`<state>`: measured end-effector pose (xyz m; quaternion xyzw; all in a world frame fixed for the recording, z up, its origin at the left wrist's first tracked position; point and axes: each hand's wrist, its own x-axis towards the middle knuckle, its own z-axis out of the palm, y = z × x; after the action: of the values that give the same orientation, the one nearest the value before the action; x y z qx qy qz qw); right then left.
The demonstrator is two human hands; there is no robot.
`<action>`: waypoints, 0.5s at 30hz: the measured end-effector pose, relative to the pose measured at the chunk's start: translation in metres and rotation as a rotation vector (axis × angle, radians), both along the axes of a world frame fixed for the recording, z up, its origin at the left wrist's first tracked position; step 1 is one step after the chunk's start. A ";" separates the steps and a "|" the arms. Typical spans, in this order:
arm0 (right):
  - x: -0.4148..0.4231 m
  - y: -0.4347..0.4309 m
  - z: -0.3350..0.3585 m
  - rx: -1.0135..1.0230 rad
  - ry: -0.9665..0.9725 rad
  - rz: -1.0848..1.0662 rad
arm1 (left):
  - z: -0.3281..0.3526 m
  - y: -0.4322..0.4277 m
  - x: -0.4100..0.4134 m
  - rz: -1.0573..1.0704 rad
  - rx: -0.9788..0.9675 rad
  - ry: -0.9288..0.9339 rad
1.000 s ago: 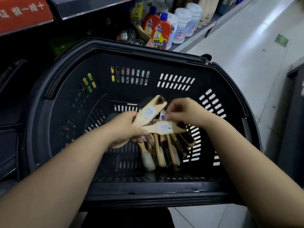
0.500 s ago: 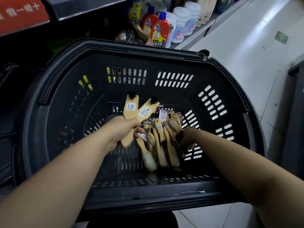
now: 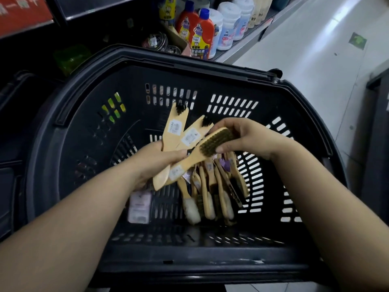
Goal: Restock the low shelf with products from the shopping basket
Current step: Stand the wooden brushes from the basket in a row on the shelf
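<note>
A: Two flat wooden brushes point(image 3: 179, 131) fan out of our left hand point(image 3: 155, 163), which is wrapped round their handles above the shopping basket point(image 3: 189, 60). Our right hand point(image 3: 246, 137) pinches the head of a third brush point(image 3: 210, 145), brass-coloured bristles facing us, its handle laid across the left palm.

B: So we're mid-gather, collecting a handful before anything goes to the low shelf point(image 3: 242, 46)?

A: That's our reading. Whether the left fingers have closed on that third handle, we can't tell.

B: Then next we'd want the left thumb to clamp it with the other two, and the right hand to let go only once it's held.

A: Plenty waits below, too. On the basket floor lies a heap of brushes point(image 3: 212, 194), handles crossed and tags tangled among them, one with pale fluffy bristles at the near end. Beside it, under our left wrist, sits a pale labelled packet point(image 3: 140, 207).

B: And the shelf?

A: Behind the basket — red bottles point(image 3: 202, 36) with blue caps, white tubs point(image 3: 228, 26) next to them. Which gap the brushes belong in, we can't see.
</note>
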<state>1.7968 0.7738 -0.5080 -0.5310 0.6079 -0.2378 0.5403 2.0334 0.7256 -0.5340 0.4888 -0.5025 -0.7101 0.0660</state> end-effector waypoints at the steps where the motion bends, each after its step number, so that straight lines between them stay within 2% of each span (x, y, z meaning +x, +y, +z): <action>1: 0.000 0.000 -0.004 -0.002 -0.021 -0.035 | -0.001 0.002 0.001 -0.046 0.040 0.015; 4: 0.002 0.004 -0.018 0.028 -0.143 -0.160 | -0.004 0.005 0.003 -0.118 0.093 0.023; 6: 0.003 0.002 -0.034 0.057 -0.120 -0.243 | -0.008 0.004 0.004 -0.084 0.036 -0.071; 7: 0.003 0.002 -0.043 0.095 -0.020 -0.262 | -0.010 0.003 0.005 -0.046 0.004 -0.125; 9: 0.000 0.006 -0.065 0.240 0.314 -0.198 | -0.013 0.001 0.007 0.049 -0.008 -0.189; 11: 0.000 0.017 -0.093 0.432 0.673 0.056 | -0.013 -0.002 0.009 0.134 0.045 -0.171; 13: 0.008 0.031 -0.117 0.601 0.865 0.353 | -0.013 -0.005 0.008 0.184 0.099 -0.115; 15: 0.017 0.037 -0.131 0.632 0.989 0.488 | -0.010 -0.007 0.006 0.189 0.128 -0.067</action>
<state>1.8137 0.8110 -0.6390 -0.5160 0.6881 0.3565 0.3649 2.0398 0.7188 -0.5441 0.5606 -0.4099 -0.7145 0.0847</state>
